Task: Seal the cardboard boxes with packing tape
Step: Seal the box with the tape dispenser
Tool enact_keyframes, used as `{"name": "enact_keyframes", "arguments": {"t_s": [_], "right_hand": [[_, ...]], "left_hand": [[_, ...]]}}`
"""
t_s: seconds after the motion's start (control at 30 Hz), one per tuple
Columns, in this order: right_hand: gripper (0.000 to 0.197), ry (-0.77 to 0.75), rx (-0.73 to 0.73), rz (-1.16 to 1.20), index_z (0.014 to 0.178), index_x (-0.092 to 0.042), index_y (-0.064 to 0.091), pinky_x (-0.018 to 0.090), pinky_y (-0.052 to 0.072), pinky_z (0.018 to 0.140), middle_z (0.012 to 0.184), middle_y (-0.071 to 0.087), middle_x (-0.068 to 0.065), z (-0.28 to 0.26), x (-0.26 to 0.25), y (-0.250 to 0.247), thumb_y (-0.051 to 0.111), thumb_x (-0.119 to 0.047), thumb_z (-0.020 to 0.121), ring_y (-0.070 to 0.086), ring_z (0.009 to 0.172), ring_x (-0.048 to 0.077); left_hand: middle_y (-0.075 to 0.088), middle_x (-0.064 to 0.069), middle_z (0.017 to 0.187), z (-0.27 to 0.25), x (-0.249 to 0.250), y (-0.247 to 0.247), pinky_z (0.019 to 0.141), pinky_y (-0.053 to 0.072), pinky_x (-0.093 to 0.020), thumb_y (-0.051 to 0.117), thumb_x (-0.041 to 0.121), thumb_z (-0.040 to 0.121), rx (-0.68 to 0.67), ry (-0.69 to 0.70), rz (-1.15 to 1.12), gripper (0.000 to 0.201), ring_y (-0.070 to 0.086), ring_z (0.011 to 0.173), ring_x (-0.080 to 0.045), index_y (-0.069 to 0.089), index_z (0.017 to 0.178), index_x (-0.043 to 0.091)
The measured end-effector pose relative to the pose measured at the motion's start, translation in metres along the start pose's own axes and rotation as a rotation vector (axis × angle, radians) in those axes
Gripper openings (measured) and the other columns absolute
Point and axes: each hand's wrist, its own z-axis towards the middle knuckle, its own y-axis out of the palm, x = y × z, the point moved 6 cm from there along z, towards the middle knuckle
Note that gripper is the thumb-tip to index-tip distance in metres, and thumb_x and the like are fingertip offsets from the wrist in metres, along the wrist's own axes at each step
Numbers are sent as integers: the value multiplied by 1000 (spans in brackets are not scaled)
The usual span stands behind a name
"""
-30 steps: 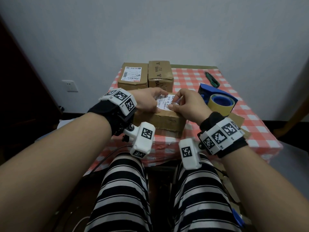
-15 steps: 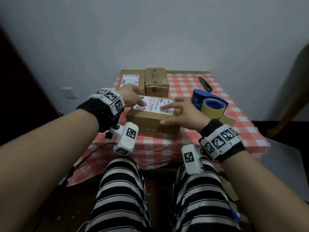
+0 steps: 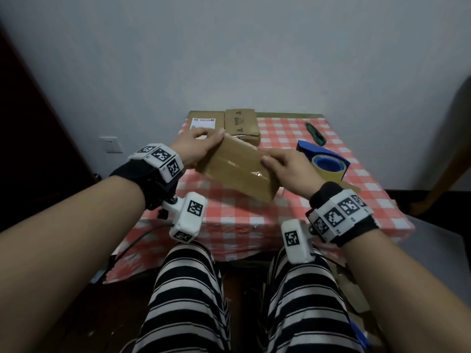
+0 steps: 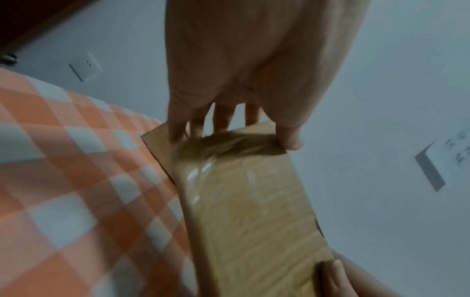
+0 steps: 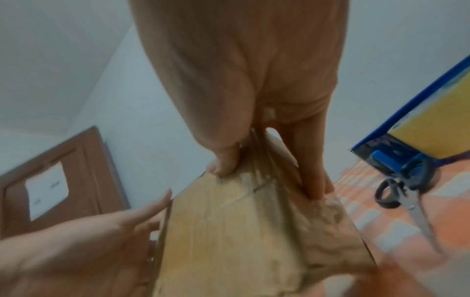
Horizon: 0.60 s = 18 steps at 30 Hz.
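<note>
A flat brown cardboard box [image 3: 237, 169] is lifted off the checked table [image 3: 280, 207] and tilted, with a plain taped face toward me. My left hand [image 3: 201, 146] grips its far left end, thumb on one face and fingers on the other [image 4: 234, 128]. At the right end, my right hand [image 3: 285, 166] holds the box the same way [image 5: 269, 172]. Clear tape shines along the box [image 4: 201, 172]. A blue tape dispenser [image 3: 322, 159] with a yellowish roll stands to the right of the box.
Two more cardboard boxes [image 3: 240, 124] sit at the table's far edge, one with a white label [image 3: 202, 122]. A green utility knife [image 3: 315, 133] lies at the back right. Scissors [image 5: 404, 197] lie beside the dispenser. My striped trouser legs are below the table's front edge.
The box lay flat on the table with its white label up and my hands on top. Both hands have now lifted and turned it, so a plain taped face shows.
</note>
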Motion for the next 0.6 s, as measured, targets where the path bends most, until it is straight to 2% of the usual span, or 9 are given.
{"name": "enact_keyframes", "arguments": {"t_s": [0.07, 0.1, 0.17, 0.23, 0.3, 0.37, 0.43, 0.53, 0.6], "right_hand": [[31, 5, 73, 57, 125, -19, 66, 41, 53, 91, 95, 68, -11, 1, -1, -9, 45, -24, 104, 62, 93, 12], [30, 9, 91, 59, 118, -18, 70, 43, 55, 86, 86, 67, -12, 0, -1, -11, 44, -24, 104, 63, 84, 14], [35, 24, 81, 64, 103, -10, 70, 52, 55, 81, 78, 68, 1, -2, -2, -13, 41, -28, 105, 67, 79, 26], [42, 69, 21, 155, 104, 0, 65, 56, 57, 77, 87, 69, 19, -5, 0, -9, 37, -32, 106, 68, 81, 38], [45, 150, -60, 315, 112, 0, 63, 51, 59, 76, 95, 68, 24, -11, 3, -3, 34, -34, 107, 69, 83, 37], [43, 202, -98, 423, 119, -9, 64, 47, 60, 79, 98, 69, 19, -15, 8, 0, 32, -35, 107, 69, 85, 34], [42, 250, -96, 503, 123, -14, 63, 45, 60, 81, 97, 68, 15, -17, 14, 0, 31, -36, 107, 68, 82, 32], [47, 317, -28, 529, 128, -16, 62, 44, 60, 83, 100, 68, 6, -16, 23, -7, 32, -45, 105, 68, 79, 28], [48, 306, -14, 478, 131, -27, 60, 44, 58, 86, 116, 67, -2, -16, 22, -12, 36, -55, 100, 68, 87, 23]], "left_hand": [[62, 1, 109, -2, 13, -2, 53, 52, -19, 65, 50, 85, 20, 63, -61, 43, 65, 73, -5, 62, 116, 21], [63, 2, 102, -2, 15, 0, 54, 52, -21, 64, 49, 86, 10, 60, -64, 41, 64, 68, -6, 61, 115, 21], [64, -2, 100, -1, 17, 1, 73, 57, -40, 61, 54, 86, 6, 53, -69, 45, 64, 77, -19, 62, 116, 21], [65, -5, 88, -2, 20, 1, 77, 56, -46, 60, 50, 89, 36, 84, -112, 41, 63, 72, -23, 64, 109, 14], [65, -2, 77, -2, 25, 0, 69, 57, -38, 60, 47, 90, 73, 116, -98, 30, 63, 64, -20, 65, 93, 18], [63, 1, 69, -2, 29, -2, 61, 55, -32, 60, 44, 91, 96, 158, -63, 23, 62, 60, -18, 64, 81, 23], [62, 1, 66, -1, 31, -4, 58, 52, -30, 61, 41, 92, 102, 178, -68, 24, 60, 58, -20, 64, 78, 22], [63, 0, 72, 1, 34, -4, 73, 55, -38, 60, 38, 93, 100, 208, -63, 21, 63, 70, -24, 66, 82, 22], [66, -2, 79, 0, 36, -2, 79, 57, -44, 59, 37, 94, 98, 231, -57, 18, 65, 79, -27, 67, 88, 22]]}}
